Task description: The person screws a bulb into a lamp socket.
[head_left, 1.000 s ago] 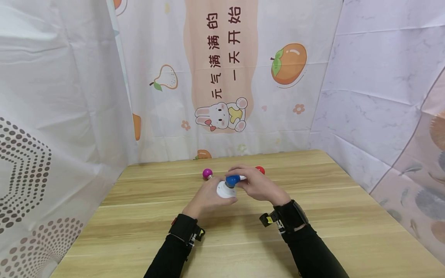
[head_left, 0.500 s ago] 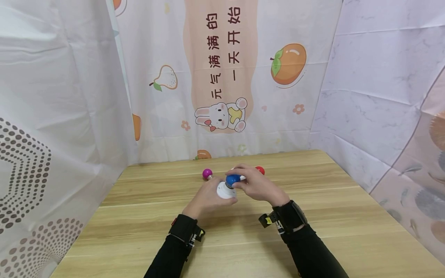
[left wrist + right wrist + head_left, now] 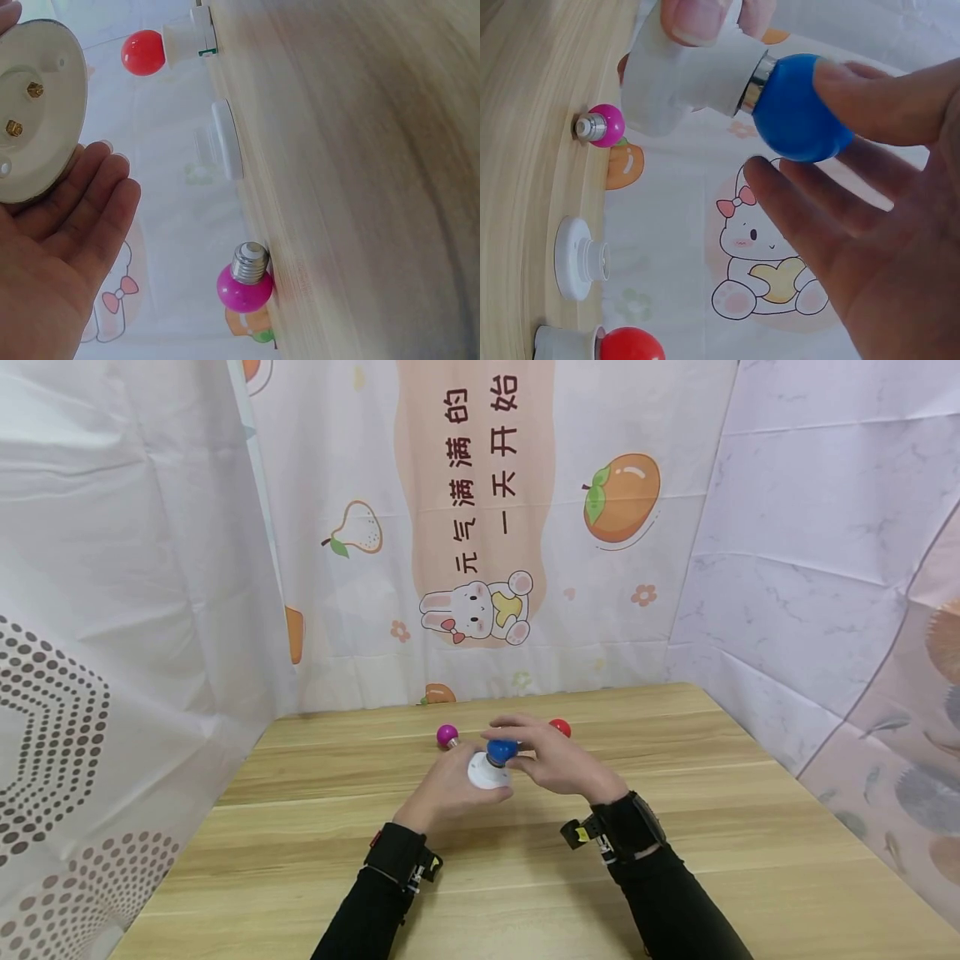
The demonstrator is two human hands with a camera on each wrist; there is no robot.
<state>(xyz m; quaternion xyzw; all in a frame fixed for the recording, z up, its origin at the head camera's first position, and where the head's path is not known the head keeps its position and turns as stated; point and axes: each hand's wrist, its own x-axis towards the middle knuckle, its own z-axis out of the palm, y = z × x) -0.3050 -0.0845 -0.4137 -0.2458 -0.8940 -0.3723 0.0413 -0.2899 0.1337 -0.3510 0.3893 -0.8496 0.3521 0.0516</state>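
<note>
My left hand (image 3: 444,783) grips a white lamp socket (image 3: 486,774) by its round base, held up over the table. Two brass screws show on the socket's underside (image 3: 26,112) in the left wrist view. A blue light bulb (image 3: 791,112) stands in the socket's mouth, with a strip of its metal screw base showing above the rim. My right hand (image 3: 558,758) holds this bulb, thumb on one side and fingertips behind it. From the head, the right fingers cover part of the bulb's top.
On the wooden table (image 3: 675,860), a magenta bulb (image 3: 244,289) lies loose at the back. Another white socket (image 3: 571,259), without a bulb, rests beyond the hands. Further right, a red bulb (image 3: 142,52) sits in a third socket (image 3: 184,41). Printed cloth (image 3: 315,610) hangs behind the table.
The right thumb and fingers have shifted slightly around the blue bulb, the thumb first moving in, then back a little. The left hand and the socket stay in place.
</note>
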